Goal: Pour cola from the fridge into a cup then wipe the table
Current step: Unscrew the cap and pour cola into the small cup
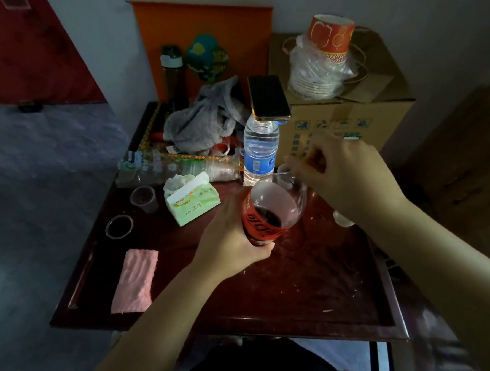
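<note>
Cap work: our left hand (227, 238) gripped the tilted cola bottle (271, 209); our right hand (340, 176) pinched its neck, cap unseen.

The room is dim and a bit blue. The corners go dark. The edges bend. Near arms look blurry.
</note>
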